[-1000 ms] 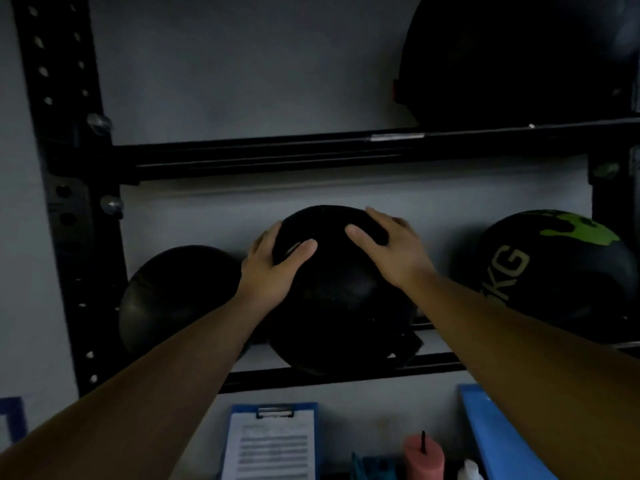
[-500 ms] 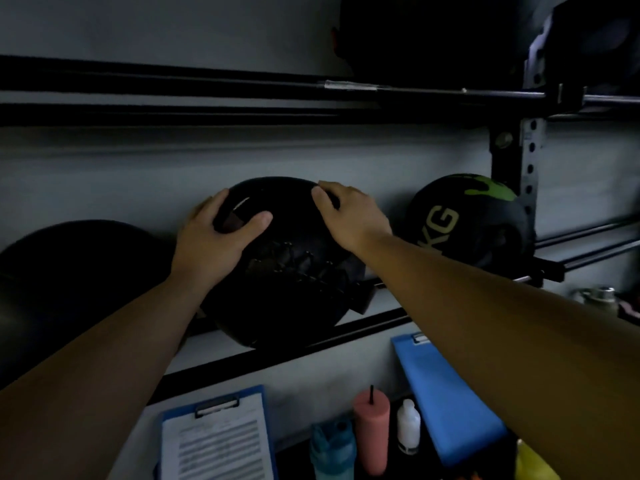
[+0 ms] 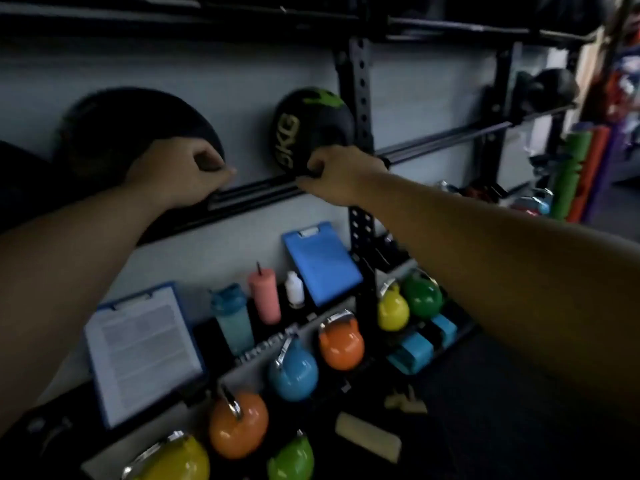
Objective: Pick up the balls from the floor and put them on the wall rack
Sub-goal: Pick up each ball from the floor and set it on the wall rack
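- The plain black rubber medicine ball (image 3: 114, 133) sits on the black steel wall rack (image 3: 263, 192), cradled between the two horizontal rails and resting back toward the grey wall. That is why it needs no hand under it.
- The left hand (image 3: 173, 174) is in front of the ball's lower right side, fingers curled loosely into a fist with a dark hollow under the knuckles. It does not seem to grip the ball; whether it touches the ball or the rail I cannot tell through the blur.
- The right hand (image 3: 337, 176) is likewise curled, down at the rail below the black ball with green splashes and "5KG" lettering (image 3: 308, 129). It looks to pinch something dark at the rail's edge, but I cannot say what.
- The lettered ball is parked against the perforated black upright (image 3: 360, 109), which stops it rolling sideways.
- Another dark ball (image 3: 17, 174) shows at the far left edge, so the row fills from that side.
- Below, the coloured kettlebells (image 3: 292, 372) sit on a low stand, with a blue clipboard holding paper (image 3: 142, 351) and a pink bottle (image 3: 265, 296) propped at the wall, clear of the rack.
- My reading: this ball is placed, and any remaining balls on the floor come next; none is in view.
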### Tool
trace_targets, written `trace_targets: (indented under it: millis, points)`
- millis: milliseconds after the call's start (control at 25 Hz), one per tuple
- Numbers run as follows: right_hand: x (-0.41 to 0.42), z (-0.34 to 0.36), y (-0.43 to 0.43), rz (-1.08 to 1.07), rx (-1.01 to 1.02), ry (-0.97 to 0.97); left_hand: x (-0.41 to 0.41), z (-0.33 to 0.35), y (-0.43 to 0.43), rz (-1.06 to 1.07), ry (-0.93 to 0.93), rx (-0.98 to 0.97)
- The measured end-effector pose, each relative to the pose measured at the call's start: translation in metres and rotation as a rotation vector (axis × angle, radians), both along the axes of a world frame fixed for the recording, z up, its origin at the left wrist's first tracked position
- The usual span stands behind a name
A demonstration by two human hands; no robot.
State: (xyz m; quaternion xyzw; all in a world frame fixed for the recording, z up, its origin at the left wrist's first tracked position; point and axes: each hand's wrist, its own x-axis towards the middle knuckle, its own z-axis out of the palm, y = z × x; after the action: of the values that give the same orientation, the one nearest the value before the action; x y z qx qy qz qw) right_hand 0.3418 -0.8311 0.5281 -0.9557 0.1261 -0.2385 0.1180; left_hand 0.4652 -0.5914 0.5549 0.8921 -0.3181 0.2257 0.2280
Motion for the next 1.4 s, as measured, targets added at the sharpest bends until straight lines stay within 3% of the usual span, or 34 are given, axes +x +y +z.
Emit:
trace_targets:
  millis: [160,400,640,800,1120,1400]
  points:
    - [-0.156,-0.081,-0.064,-0.208,0.024,0.147,-0.111,-0.078,-0.097,-0.198,0.093,0.243]
    - [-0.364,-0.163,-0.138,-0.457,0.141,0.29,-0.273,-0.149,-0.231,-0.499,0.225,0.369]
    - [-0.471,-0.22,-0.186,-0.632,0.267,0.332,-0.354,-0.2,-0.307,-0.632,0.259,0.469]
    - [-0.44,-0.266,-0.203,-0.603,0.342,0.386,-0.337,-0.246,-0.326,-0.649,0.312,0.534]
    - [-0.24,-0.356,-0.204,-0.378,0.318,0.543,-0.185,-0.345,-0.3,-0.452,0.514,0.525]
    - [-0.132,-0.479,-0.19,-0.163,0.261,0.678,-0.109,-0.479,-0.257,-0.232,0.843,0.586]
